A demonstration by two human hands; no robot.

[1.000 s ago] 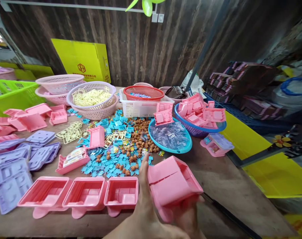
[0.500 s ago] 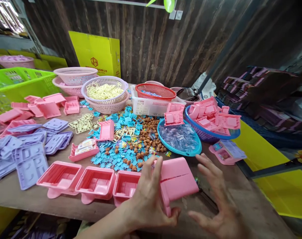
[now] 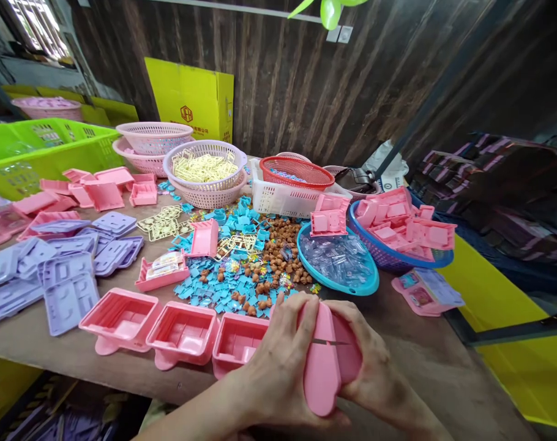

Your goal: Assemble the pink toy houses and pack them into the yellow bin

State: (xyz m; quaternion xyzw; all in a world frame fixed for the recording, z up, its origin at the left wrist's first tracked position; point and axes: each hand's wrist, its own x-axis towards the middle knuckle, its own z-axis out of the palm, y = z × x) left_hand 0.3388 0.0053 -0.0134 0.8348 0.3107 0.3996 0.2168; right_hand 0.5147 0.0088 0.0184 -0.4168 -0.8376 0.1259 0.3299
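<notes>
Both hands are wrapped round one pink plastic case (image 3: pixel 322 373) above the table's front edge. My left hand (image 3: pixel 283 355) grips its left side, and my right hand (image 3: pixel 374 361) holds the right side. A dark narrow slit crosses the case; its far side is hidden by my fingers. Left of my hands stands a row of open pink boxes (image 3: pixel 182 334), the nearest partly behind my left hand. Just beyond lie small turquoise pieces (image 3: pixel 209 285) and brown figures (image 3: pixel 283 245) in a loose heap.
Purple panels (image 3: pixel 70 288) and pink parts (image 3: pixel 104 195) lie at left. Behind are a basket of cream pieces (image 3: pixel 205 165) and a red sieve (image 3: pixel 297 171). A turquoise tray (image 3: pixel 374 285), a blue basket (image 3: pixel 374 251) of pink parts and a finished-looking pink-purple box (image 3: pixel 428 291) stand at right.
My right hand, earlier spread apart from the case, has closed on its right side. The case has turned so a narrower side faces me. The view has shifted slightly.
</notes>
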